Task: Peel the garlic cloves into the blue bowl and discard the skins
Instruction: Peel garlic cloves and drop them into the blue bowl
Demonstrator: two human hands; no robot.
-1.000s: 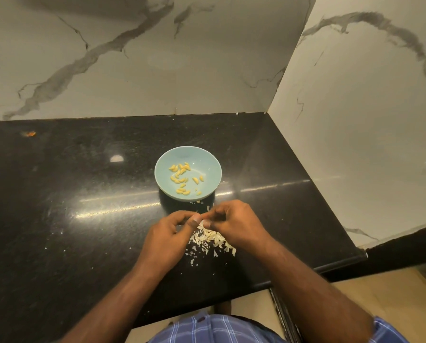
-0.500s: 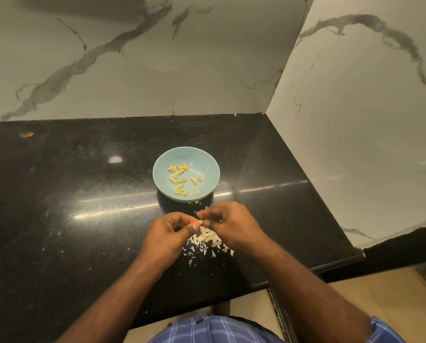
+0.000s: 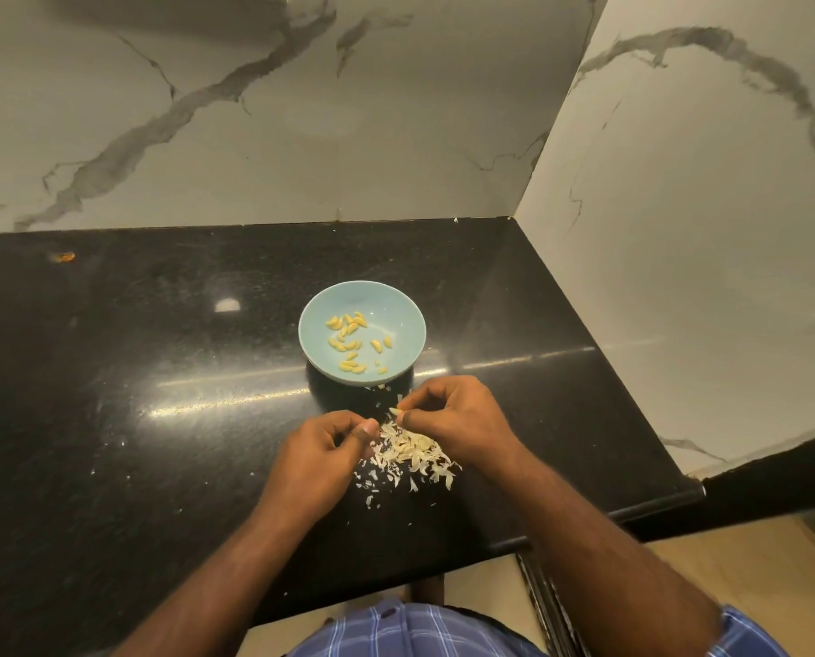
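A light blue bowl (image 3: 398, 320) stands on the black counter and holds several peeled yellow garlic cloves (image 3: 348, 341). Just in front of it my right hand (image 3: 457, 419) pinches a small pale garlic clove (image 3: 396, 412) between thumb and fingertips. My left hand (image 3: 322, 450) sits a little lower left, fingers curled with the thumb against them; I cannot see anything in it. A heap of white garlic skins (image 3: 412, 455) lies on the counter between and below both hands.
The black granite counter (image 3: 159, 372) ends at marble walls behind and on the right, with its front edge (image 3: 585, 523) near my body. Tiny skin flecks are scattered left of the heap. A small orange speck (image 3: 64, 256) lies far left.
My hands were joined on the clove; now they have parted. The right hand keeps the clove and has lifted slightly toward the bowl, the left has drawn back.
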